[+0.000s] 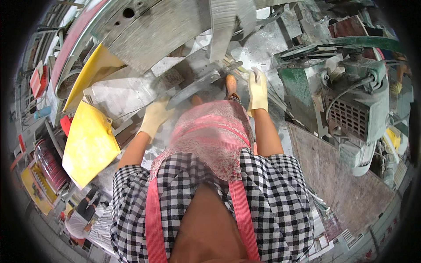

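Note:
My left hand [154, 116], in a cream glove, is low on the left beside the near end of a long grey strip [195, 89]. The strip is smeared by motion, and my left fingers are blurred and partly lost against it, so I cannot make out a grip. To the right of the pink apron [210, 125], my right hand [258, 91] wears a matching glove. Its fingers stretch away from me, a little apart, with nothing visible in them. Thin long strips [275, 97] lie beside that hand. An orange-brown shoe [231, 84] shows between my hands.
A grey machine plate [153, 35] spans the far left. Yellow sheets [90, 142] stick out near my left arm. At right sit a dusty motor housing [351, 111] and a worn board [340, 175]. Another person [79, 221] is at lower left.

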Demonstrator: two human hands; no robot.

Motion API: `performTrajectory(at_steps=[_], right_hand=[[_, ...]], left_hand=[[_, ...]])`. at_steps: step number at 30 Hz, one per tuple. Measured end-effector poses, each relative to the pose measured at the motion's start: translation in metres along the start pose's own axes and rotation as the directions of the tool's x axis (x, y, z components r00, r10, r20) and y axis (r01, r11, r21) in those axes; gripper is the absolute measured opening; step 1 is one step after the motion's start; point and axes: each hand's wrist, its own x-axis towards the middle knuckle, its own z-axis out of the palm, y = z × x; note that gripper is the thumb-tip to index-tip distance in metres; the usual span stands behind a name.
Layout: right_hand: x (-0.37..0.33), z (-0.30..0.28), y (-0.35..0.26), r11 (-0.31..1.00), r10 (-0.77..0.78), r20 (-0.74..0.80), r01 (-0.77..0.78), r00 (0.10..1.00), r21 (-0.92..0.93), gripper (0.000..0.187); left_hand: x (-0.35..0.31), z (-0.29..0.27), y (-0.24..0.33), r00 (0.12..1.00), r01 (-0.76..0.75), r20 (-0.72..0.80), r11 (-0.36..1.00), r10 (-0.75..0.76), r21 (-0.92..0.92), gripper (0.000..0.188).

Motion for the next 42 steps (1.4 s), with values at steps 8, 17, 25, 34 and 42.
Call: performTrajectory(at_steps=[8, 17, 25, 34, 42], right_hand=[[-0.028, -0.008, 0.025, 0.867, 0.281, 0.096, -0.295, 0.955, 0.4, 0.03], [-0.046, -0.007, -0.107, 0.564, -0.681, 0.383, 0.781, 0.624, -0.27, 0.057], [0.006, 0.013, -0.12, 0.791, -0.587, 0.262, 0.611, 0.766, -0.012, 0.033], [-0.002, 0.011, -0.11, 0.841, -0.511, 0.226, 0.427, 0.829, 0.333, 0.038], [0.011, -0.019, -0.103, 0.885, -0.437, 0.324, 0.336, 0.839, 0.323, 0.043]], left_hand=[[0.019, -0.026, 0.035, 0.974, -0.176, -0.14, 0.984, 0.18, 0.038, 0.064], [0.036, -0.1, 0.127, 0.929, -0.106, 0.321, 0.963, 0.185, -0.248, 0.061], [-0.01, -0.154, 0.14, 0.912, -0.41, -0.16, 0.812, 0.378, -0.415, 0.061], [0.014, -0.115, 0.187, 0.38, -0.924, -0.639, 0.301, 0.669, -0.235, 0.023], [0.03, -0.111, 0.233, 0.417, -0.908, -0.721, 0.287, 0.553, -0.305, 0.016]])
